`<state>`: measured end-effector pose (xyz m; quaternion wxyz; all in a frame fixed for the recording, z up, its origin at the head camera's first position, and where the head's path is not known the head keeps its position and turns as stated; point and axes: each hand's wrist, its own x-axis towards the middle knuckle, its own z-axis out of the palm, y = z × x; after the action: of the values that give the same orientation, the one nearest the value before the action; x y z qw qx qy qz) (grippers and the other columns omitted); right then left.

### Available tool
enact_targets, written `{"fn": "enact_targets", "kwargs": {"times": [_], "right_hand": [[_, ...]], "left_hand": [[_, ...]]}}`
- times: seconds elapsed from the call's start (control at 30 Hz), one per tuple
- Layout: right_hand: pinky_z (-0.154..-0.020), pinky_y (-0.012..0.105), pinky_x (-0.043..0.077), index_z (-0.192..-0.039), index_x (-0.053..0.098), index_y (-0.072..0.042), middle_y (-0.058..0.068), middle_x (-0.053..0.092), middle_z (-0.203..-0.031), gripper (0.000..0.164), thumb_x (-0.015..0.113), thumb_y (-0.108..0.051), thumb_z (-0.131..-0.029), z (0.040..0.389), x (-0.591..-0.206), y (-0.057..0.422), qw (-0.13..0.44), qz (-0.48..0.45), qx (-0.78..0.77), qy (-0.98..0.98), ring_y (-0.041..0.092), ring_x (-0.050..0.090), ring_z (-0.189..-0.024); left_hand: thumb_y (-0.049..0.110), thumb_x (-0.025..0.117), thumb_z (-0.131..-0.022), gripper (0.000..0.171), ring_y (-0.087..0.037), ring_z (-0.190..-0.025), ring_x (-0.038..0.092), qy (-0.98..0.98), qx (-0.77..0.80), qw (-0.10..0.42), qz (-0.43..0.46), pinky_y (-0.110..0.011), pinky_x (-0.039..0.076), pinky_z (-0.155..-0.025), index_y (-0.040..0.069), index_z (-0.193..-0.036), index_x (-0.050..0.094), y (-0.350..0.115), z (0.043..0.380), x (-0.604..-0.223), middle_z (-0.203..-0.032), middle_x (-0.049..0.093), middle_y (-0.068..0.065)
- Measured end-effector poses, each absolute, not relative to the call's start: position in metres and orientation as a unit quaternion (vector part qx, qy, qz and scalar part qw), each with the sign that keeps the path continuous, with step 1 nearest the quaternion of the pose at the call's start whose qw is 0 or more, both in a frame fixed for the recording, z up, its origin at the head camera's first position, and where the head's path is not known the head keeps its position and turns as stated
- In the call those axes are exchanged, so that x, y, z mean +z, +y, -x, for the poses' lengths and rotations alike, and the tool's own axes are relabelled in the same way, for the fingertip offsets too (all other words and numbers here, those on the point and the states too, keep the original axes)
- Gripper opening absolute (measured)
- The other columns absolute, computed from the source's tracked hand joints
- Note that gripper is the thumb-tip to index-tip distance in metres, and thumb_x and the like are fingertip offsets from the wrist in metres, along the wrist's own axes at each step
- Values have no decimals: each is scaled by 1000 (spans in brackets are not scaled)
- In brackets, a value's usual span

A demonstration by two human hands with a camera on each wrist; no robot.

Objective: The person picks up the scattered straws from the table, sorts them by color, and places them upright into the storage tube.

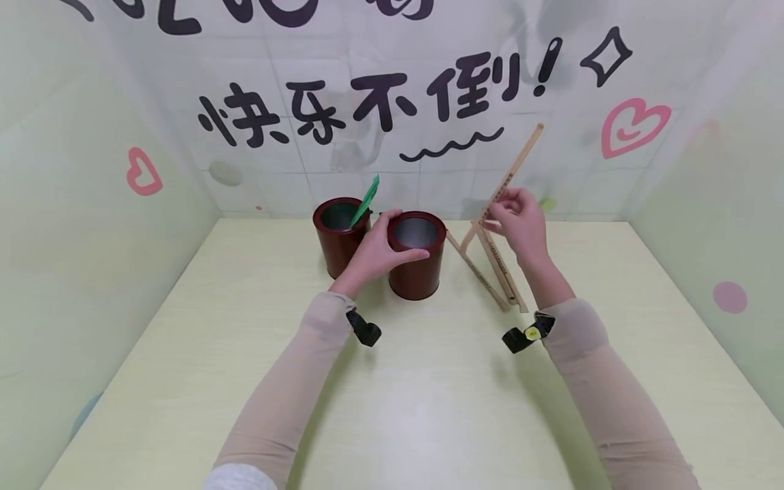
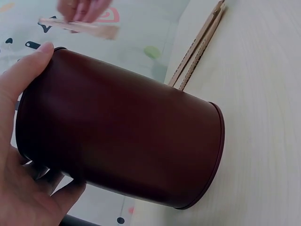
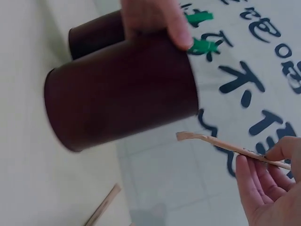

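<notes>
My left hand (image 1: pixel 382 250) grips a dark red cylindrical canister (image 1: pixel 415 275) at its rim, thumb at the near side and fingers at the far side. The canister stands upright on the table with its mouth up. In my right hand (image 1: pixel 520 221) I pinch a wooden back scratcher (image 3: pixel 221 142), a slim stick with printed marks and a bent, widened end. Its straight end slants up to the right, and the bent end points down toward the canister. Below it, several similar wooden sticks (image 1: pixel 499 265) lie on the table, right of the canister.
A second dark red canister (image 1: pixel 337 252) stands behind my left hand, with a green item (image 1: pixel 366 202) sticking up from it. A white sheet with black lettering (image 1: pixel 355 156) hangs behind the pale table (image 1: pixel 398 395). Pale side panels (image 1: pixel 692 224) enclose the table.
</notes>
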<state>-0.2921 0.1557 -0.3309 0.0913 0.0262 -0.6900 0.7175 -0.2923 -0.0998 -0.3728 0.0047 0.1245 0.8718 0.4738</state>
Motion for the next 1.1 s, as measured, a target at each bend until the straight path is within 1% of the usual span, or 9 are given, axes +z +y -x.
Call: {"fn": "enact_targets", "kwargs": {"times": [0.27,0.33,0.43,0.53,0.63,0.73,0.9,1.0,1.1], "right_hand": [[-71,24,61,-96,54,-11,2,62,-86,16,56,4,-92,293,-308,123,165,-76,748,-639,9,67,-75],[-71,24,61,-97,54,-11,2,62,-87,15,56,4,-93,294,-309,116,166,-85,737,-650,9,68,-76],[-73,24,61,-102,55,-4,1,63,-88,11,59,2,-93,295,-314,108,154,-94,715,-676,7,69,-76],[-73,22,60,-110,55,5,-2,64,-87,19,62,-2,-93,295,-319,105,142,-98,691,-702,4,69,-77],[-72,19,60,-114,55,7,-4,65,-86,26,64,-6,-93,294,-324,108,137,-95,675,-719,3,69,-77],[-71,18,59,-112,57,0,-5,66,-86,24,66,-15,-95,294,-328,114,136,-90,682,-713,4,68,-78],[-73,21,60,-104,57,-14,-3,68,-86,17,63,-29,-99,299,-338,129,132,-76,711,-686,8,70,-77],[-74,21,60,-102,56,-16,-3,68,-86,14,62,-28,-99,302,-346,139,122,-52,710,-691,7,70,-77],[-75,20,60,-104,54,-14,-4,67,-86,14,63,-22,-98,305,-356,149,95,-21,704,-703,6,69,-76]], "left_hand": [[45,82,-80,95,-27,-128,52,876,467,5,-122,-46,51,-103,15,-153,28,-98,291,-373,-148,47,-10],[45,81,-80,96,-27,-128,52,877,465,7,-121,-46,52,-103,15,-153,28,-98,291,-372,-149,47,-10],[46,81,-80,96,-27,-130,51,877,465,8,-123,-46,51,-104,15,-153,28,-97,291,-373,-149,46,-10],[47,82,-79,97,-26,-131,50,877,465,9,-125,-45,50,-105,15,-153,28,-97,292,-373,-150,46,-10],[48,82,-79,97,-26,-131,50,877,464,9,-124,-45,51,-104,15,-153,28,-97,292,-373,-150,45,-9],[47,82,-79,96,-26,-130,50,878,464,6,-123,-45,51,-104,15,-153,28,-98,291,-373,-150,46,-10],[45,82,-79,96,-26,-129,51,877,464,2,-123,-44,51,-104,14,-153,29,-99,290,-371,-149,46,-10],[45,82,-79,96,-26,-129,50,876,465,3,-124,-45,51,-104,14,-153,29,-100,290,-372,-149,46,-10],[45,82,-79,96,-26,-129,50,876,466,3,-124,-45,51,-103,15,-153,29,-100,291,-373,-149,46,-10]]}}
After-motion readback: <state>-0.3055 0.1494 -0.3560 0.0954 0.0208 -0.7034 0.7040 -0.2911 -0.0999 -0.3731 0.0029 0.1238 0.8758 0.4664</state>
